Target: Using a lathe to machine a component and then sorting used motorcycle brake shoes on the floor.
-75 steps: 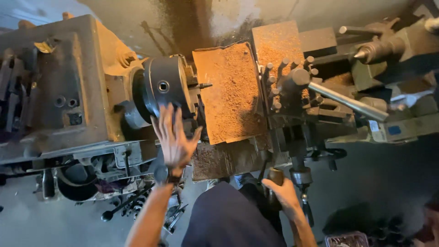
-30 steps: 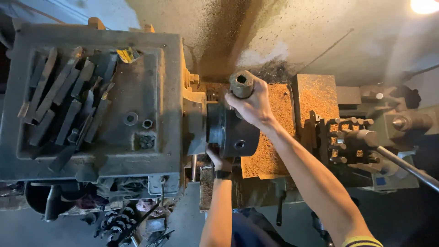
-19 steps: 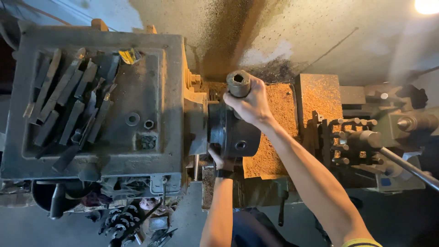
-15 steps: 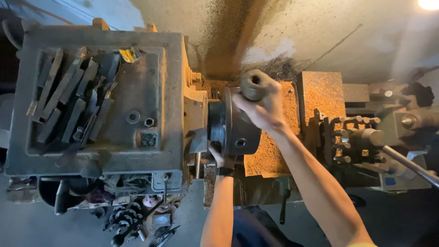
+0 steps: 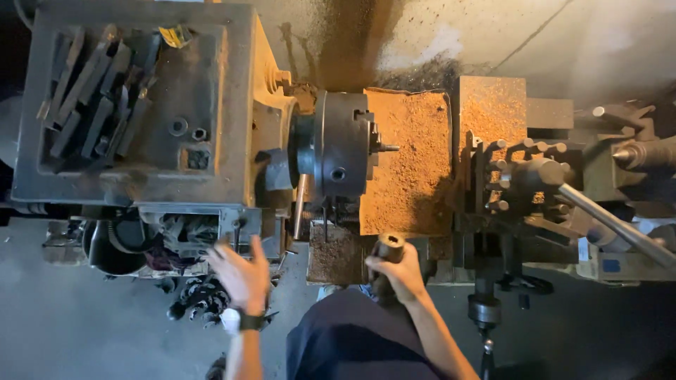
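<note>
Holding a metal tube [image 5: 388, 252] upright in the closed right hand [image 5: 400, 273].
Open end faces up; lower part hidden. Left hand [image 5: 239, 273] open, empty, blurred.

Right hand [image 5: 403, 271] gripping metal cylinder [image 5: 389, 248], left hand [image 5: 239, 271] spread, lathe chuck [image 5: 343, 144]

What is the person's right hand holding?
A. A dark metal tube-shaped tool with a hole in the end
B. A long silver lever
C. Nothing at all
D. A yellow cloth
A: the right hand is closed around a dark tube-shaped tool with a hollow end, held in front of the lathe, below the round chuck. The left hand is open and holds nothing.
</note>
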